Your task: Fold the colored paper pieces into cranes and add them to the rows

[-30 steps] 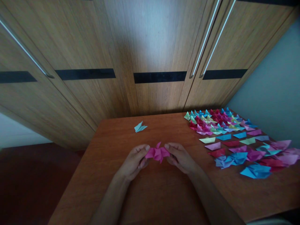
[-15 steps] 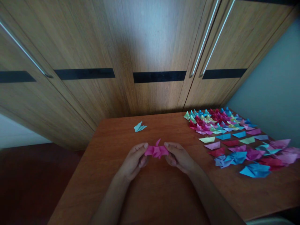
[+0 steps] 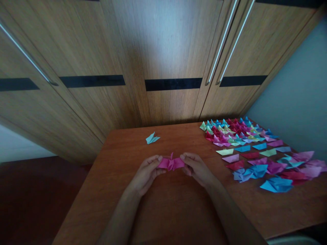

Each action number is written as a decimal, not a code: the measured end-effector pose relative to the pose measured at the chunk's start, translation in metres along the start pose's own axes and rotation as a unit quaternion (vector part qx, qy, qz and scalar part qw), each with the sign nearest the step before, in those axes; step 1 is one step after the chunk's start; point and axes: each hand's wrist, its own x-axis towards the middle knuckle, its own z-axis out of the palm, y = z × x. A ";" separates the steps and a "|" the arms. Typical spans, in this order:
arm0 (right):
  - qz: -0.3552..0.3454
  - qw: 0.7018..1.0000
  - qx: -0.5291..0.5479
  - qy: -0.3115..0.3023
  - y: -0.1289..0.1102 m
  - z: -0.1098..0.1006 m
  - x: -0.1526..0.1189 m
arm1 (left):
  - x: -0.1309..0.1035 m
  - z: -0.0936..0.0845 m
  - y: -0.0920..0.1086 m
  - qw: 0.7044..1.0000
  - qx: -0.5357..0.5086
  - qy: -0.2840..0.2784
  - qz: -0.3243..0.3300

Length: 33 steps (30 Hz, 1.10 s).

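A pink folded paper crane (image 3: 171, 163) is stretched between my two hands above the wooden table (image 3: 122, 204). My left hand (image 3: 147, 174) pinches the wing on the left between thumb and fingers. The wing on the right is gripped the same way by my right hand (image 3: 196, 169). One thin point of the paper sticks up from the crane's middle. Beyond my left hand, a light turquoise folded paper piece (image 3: 152, 138) lies by itself on the table.
Many folded papers (image 3: 237, 131) in several colours stand in rows at the right back. Flat folded strips (image 3: 251, 155) and larger pieces (image 3: 277, 184) lie nearer. Behind the table rises a wooden cabinet (image 3: 173, 105); a wall (image 3: 293, 88) borders the right.
The pink crane has tilted slightly, and its upright point now looks straighter. My left fingers have shifted a little under the wing. Both hands keep their hold.
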 end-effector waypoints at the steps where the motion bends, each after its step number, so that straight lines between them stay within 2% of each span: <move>1: 0.002 1.000 0.015 -0.004 0.000 0.000 0.000 | 0.000 0.000 -0.001 1.000 -0.016 0.003 0.001; 4: 0.008 0.999 0.035 -0.011 0.001 0.001 -0.001 | 0.001 -0.001 -0.003 0.999 -0.050 0.016 0.002; 7: 0.004 1.000 0.004 -0.008 0.001 0.000 -0.002 | 0.001 -0.002 -0.004 0.998 -0.057 0.029 -0.001; 11: -0.025 0.990 -0.142 -0.001 -0.001 -0.004 0.001 | 0.003 -0.001 -0.003 0.999 0.003 0.047 0.007; 14: -0.077 0.958 -0.272 0.048 -0.002 -0.009 0.003 | 0.003 -0.001 -0.001 0.992 0.108 0.059 0.003; 16: -0.101 0.938 -0.322 0.082 -0.002 -0.012 0.003 | 0.003 -0.001 -0.001 0.987 0.150 0.053 -0.007; 19: -0.114 0.941 -0.309 0.071 -0.004 -0.012 0.001 | 0.002 -0.001 -0.001 0.985 0.168 0.027 -0.020; 22: -0.129 0.949 -0.287 0.010 -0.008 -0.008 -0.001 | 0.002 0.000 -0.001 0.980 0.194 0.007 -0.038; 26: -0.169 0.937 -0.301 -0.046 -0.014 -0.001 -0.002 | 0.002 -0.001 -0.002 0.978 0.202 0.001 -0.053; 29: -0.184 0.938 -0.293 -0.025 -0.014 0.000 -0.001 | 0.003 -0.002 -0.002 0.986 0.164 0.018 -0.034; 33: -0.195 0.930 -0.309 0.028 -0.013 0.000 0.001 | 0.006 -0.005 -0.002 0.984 0.156 0.089 -0.003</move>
